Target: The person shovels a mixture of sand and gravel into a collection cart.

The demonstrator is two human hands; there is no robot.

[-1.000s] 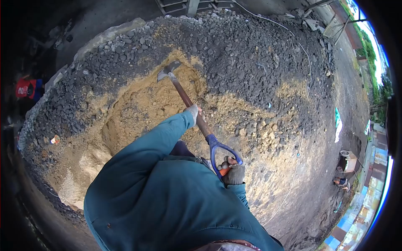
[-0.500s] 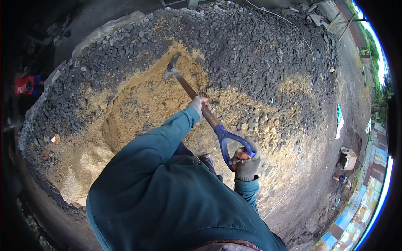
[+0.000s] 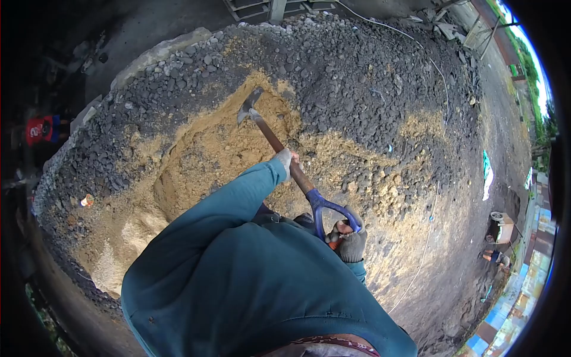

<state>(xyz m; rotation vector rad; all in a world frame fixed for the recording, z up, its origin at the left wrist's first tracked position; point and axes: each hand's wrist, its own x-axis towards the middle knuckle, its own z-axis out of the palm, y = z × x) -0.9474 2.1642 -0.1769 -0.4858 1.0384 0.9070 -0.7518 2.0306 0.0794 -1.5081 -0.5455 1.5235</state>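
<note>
A shovel [image 3: 269, 135] lies at a slant across the middle of the view, its metal blade low against the tan sand [image 3: 223, 152] in a hollow of the pile. My left hand [image 3: 287, 162], in a pale glove, is wrapped round the brown shaft about halfway along. Around the blue D-shaped grip at the near end closes my right hand [image 3: 350, 241], wearing a grey knitted glove. Part of the blade is seen edge-on. My teal sleeves and body cover the lower part of the view.
Dark gravel [image 3: 363, 77] surrounds the sand hollow. A thin white cord [image 3: 437, 65] runs over the stones. At the right stand a wheeled cart [image 3: 501, 228] and a person [image 3: 496, 257]. Another person in a red shirt [image 3: 40, 131] is at the left edge. A small cup [image 3: 87, 200] lies on the slope.
The blade has shifted slightly down and right in view. My right hand and the grip sit a little closer to my body. Both hands keep their hold.
</note>
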